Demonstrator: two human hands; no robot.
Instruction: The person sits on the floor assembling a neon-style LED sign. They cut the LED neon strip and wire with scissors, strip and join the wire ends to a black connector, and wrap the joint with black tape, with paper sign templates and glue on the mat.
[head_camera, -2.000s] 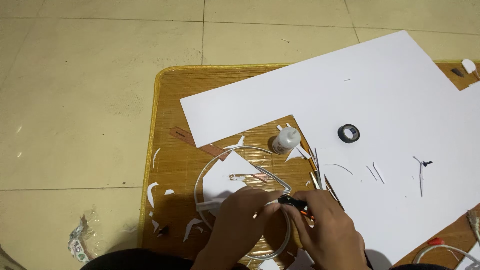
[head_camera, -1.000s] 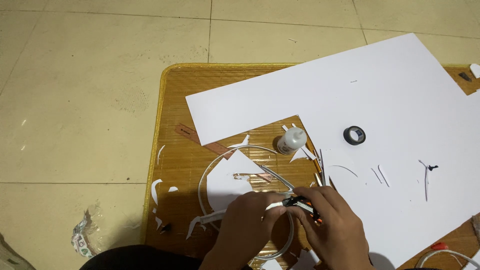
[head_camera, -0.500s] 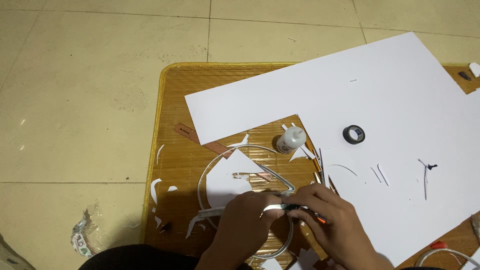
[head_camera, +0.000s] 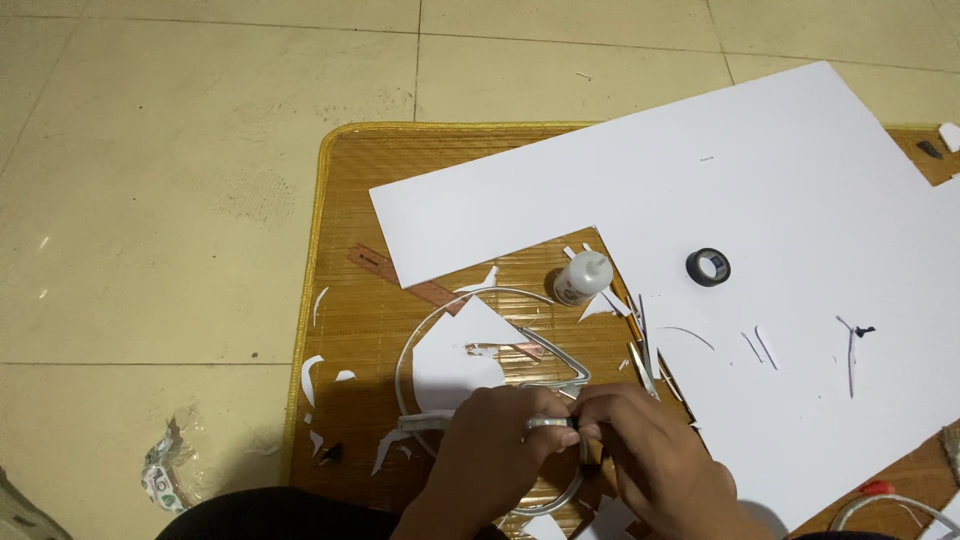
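left hand (head_camera: 495, 445) | curled, pinching white hoop (head_camera: 430, 330) | right hand (head_camera: 640, 450) | seemingly pinching too

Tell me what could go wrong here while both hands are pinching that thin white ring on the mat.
Three risks stand out. The left hand and right hand squeeze the white ring at one spot, so it may kink or warp. The small glue bottle stands close to the ring and could be tipped by an elbow or sleeve. Loose paper scraps on the bamboo mat might stick to any wet glue.
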